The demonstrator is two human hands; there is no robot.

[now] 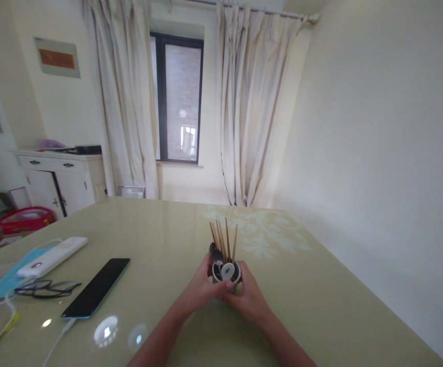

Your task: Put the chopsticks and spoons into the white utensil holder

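A small round utensil holder (217, 281) stands in front of me, clasped from both sides. My left hand (202, 283) wraps around its left side, thumb across the front. My right hand (247, 291) curls around its right side, and the two thumbs come close together at the front. Several wooden chopsticks (227, 237) lean out of the holder's top. Dark metal spoons (217, 255) and a white spoon (227, 271) with a blue mark also stick up from it. The fingers behind the holder are hidden, and I cannot tell whether its base touches the table.
On the table (160, 244) at left lie a black phone (97, 288) with a white cable, folded eyeglasses (48, 289), a white power strip (53, 256) and a blue face mask (3, 280). A wall (389, 153) borders the right edge. A white cabinet (63, 178) stands beyond.
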